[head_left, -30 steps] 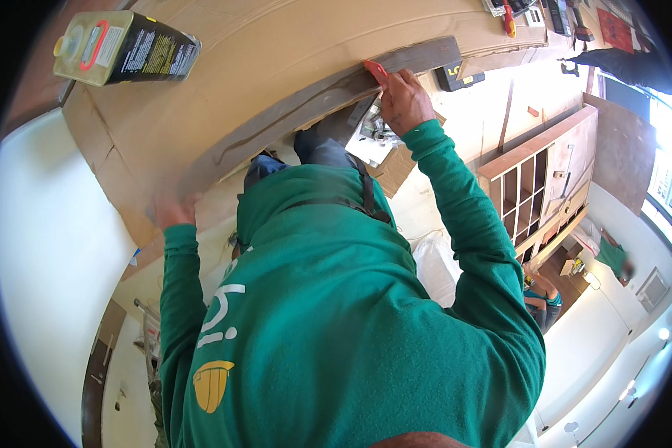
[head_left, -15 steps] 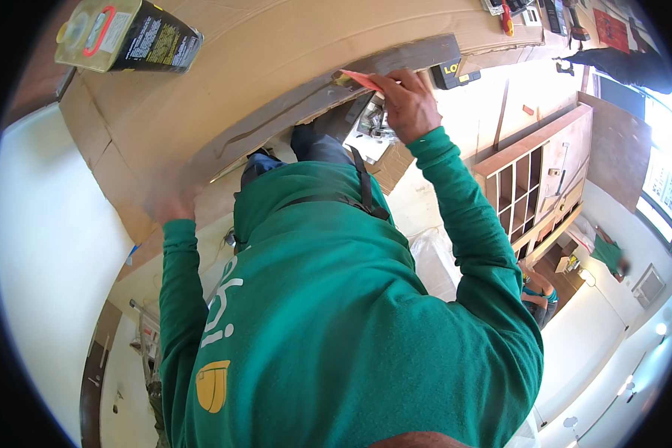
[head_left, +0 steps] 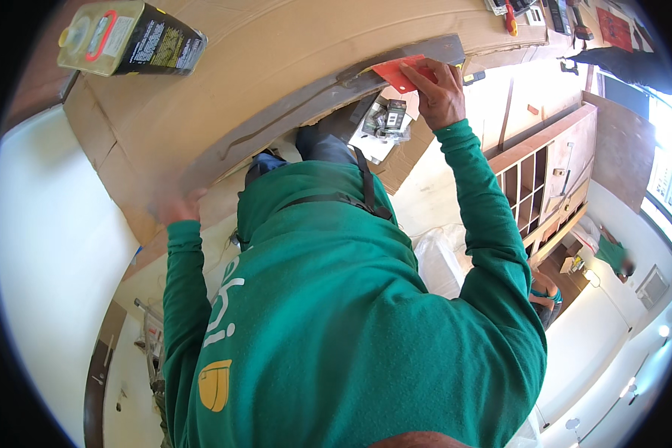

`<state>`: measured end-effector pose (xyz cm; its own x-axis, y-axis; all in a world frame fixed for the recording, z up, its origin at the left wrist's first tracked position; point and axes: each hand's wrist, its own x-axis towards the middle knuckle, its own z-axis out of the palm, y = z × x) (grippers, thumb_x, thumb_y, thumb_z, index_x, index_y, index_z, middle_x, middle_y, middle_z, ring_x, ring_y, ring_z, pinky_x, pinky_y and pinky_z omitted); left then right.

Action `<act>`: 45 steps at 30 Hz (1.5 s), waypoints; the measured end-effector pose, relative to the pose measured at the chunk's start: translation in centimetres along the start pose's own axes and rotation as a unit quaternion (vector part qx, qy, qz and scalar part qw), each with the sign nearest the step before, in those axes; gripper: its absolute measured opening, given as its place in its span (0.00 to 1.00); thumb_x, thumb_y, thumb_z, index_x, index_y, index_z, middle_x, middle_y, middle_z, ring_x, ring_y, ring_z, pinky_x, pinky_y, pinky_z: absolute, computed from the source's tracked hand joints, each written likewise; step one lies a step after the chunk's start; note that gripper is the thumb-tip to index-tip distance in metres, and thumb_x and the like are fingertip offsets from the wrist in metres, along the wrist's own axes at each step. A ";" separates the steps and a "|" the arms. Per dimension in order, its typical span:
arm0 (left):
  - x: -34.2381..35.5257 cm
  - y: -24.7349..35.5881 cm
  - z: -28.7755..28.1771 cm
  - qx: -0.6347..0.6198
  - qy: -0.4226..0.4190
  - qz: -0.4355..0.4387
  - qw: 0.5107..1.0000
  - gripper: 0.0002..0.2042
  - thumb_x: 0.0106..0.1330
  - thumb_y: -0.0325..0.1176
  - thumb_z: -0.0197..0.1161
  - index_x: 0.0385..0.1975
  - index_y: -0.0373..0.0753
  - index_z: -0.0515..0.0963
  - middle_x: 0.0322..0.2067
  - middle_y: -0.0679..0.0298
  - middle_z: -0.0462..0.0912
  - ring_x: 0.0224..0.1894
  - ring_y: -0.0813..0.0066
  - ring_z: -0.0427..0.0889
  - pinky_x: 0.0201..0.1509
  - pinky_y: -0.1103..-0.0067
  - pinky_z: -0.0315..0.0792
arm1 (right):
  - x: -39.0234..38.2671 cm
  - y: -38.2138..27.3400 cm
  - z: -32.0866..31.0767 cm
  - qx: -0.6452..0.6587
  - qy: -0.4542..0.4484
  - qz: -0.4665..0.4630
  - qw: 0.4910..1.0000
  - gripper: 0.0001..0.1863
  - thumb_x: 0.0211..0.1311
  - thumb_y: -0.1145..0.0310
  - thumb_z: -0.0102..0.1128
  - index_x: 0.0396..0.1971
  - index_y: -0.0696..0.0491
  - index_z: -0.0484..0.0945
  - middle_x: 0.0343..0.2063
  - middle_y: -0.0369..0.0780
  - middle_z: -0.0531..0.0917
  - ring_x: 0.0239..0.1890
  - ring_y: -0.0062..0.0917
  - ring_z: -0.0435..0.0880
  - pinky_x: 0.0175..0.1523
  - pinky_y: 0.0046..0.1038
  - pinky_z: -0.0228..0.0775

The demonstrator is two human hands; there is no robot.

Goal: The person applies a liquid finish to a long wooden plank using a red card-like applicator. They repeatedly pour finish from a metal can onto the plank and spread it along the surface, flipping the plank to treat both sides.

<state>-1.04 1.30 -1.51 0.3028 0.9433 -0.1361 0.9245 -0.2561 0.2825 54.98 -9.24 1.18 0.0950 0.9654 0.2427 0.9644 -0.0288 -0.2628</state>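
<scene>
In my right hand (head_left: 440, 97), closed around it, is a red flat spreader (head_left: 392, 69), held against the right part of a long grey board (head_left: 250, 127) with a brown streak along it. The board lies on the near edge of a cardboard-covered surface (head_left: 224, 45). My left hand (head_left: 178, 205) is at the board's left end, blurred, so I cannot make out whether it grips anything. A rectangular tin (head_left: 131, 41) with a red handle lies at the upper left. Below the board, past the cardboard's edge, small boxed items (head_left: 392, 119) show beside my legs.
Tools (head_left: 579, 22), including a red-handled one (head_left: 510, 21), lie at the upper right, near dark cloth (head_left: 616, 63). A wooden shelved cabinet (head_left: 545, 175) stands right. Two other people (head_left: 612, 254) (head_left: 545, 295) are beyond it. Clear plastic sheeting (head_left: 440, 261) is below.
The red spreader and my right hand moved left along the board, then back to the right. The spreader now shows more of its flat face. My left hand stays by the board's left end.
</scene>
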 end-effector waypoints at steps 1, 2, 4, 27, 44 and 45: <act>0.0 0.1 0.1 -0.003 0.003 0.000 1.000 0.34 0.43 0.29 0.83 0.56 0.44 0.82 0.53 0.59 0.83 0.56 0.52 0.79 0.63 0.62 0.71 | -0.1 0.0 0.1 0.006 -0.006 -0.006 1.000 0.31 0.48 0.81 0.64 0.53 0.38 0.89 0.51 0.37 0.82 0.51 0.41 0.80 0.61 0.42 0.75; 0.0 0.1 0.1 -0.007 0.007 0.000 1.000 0.34 0.41 0.26 0.83 0.55 0.45 0.82 0.52 0.61 0.82 0.55 0.54 0.79 0.62 0.64 0.71 | -0.2 -0.3 0.4 0.020 -0.007 -0.009 1.000 0.31 0.48 0.81 0.64 0.53 0.38 0.89 0.51 0.37 0.82 0.51 0.40 0.80 0.61 0.42 0.75; -0.1 0.3 0.1 -0.011 0.012 0.002 1.000 0.35 0.40 0.26 0.83 0.56 0.45 0.82 0.52 0.61 0.82 0.56 0.54 0.78 0.62 0.64 0.71 | -0.2 -1.8 0.8 0.047 -0.009 -0.017 0.999 0.30 0.49 0.80 0.63 0.54 0.38 0.89 0.51 0.38 0.82 0.50 0.40 0.80 0.60 0.41 0.75; 0.2 -0.8 0.3 -0.061 0.021 0.032 0.997 0.34 0.41 0.32 0.85 0.55 0.45 0.82 0.52 0.62 0.82 0.57 0.56 0.78 0.65 0.63 0.69 | 0.4 -5.1 1.6 0.004 0.020 0.100 0.995 0.20 0.62 0.76 0.65 0.52 0.42 0.88 0.42 0.39 0.84 0.46 0.40 0.81 0.52 0.40 0.78; 0.8 -1.0 0.0 -0.077 -0.007 0.033 0.996 0.34 0.41 0.33 0.85 0.55 0.46 0.82 0.51 0.62 0.81 0.55 0.55 0.78 0.63 0.63 0.70 | -4.5 -9.7 6.0 0.011 0.008 -0.024 1.000 0.30 0.50 0.82 0.64 0.55 0.43 0.86 0.51 0.39 0.81 0.51 0.39 0.81 0.55 0.38 0.80; 0.9 -1.1 0.0 -0.083 -0.008 0.037 0.996 0.34 0.42 0.33 0.85 0.55 0.45 0.82 0.51 0.62 0.81 0.56 0.55 0.78 0.63 0.63 0.70 | -4.6 -10.0 6.3 0.000 0.007 -0.013 1.000 0.30 0.51 0.82 0.63 0.56 0.44 0.86 0.51 0.39 0.81 0.52 0.38 0.81 0.56 0.39 0.80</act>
<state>-1.76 2.39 -1.98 0.3737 0.9193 -0.1237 0.8487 -0.2850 0.4455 43.33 -11.81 -3.16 0.0739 0.9622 0.2621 0.9667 -0.0045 -0.2561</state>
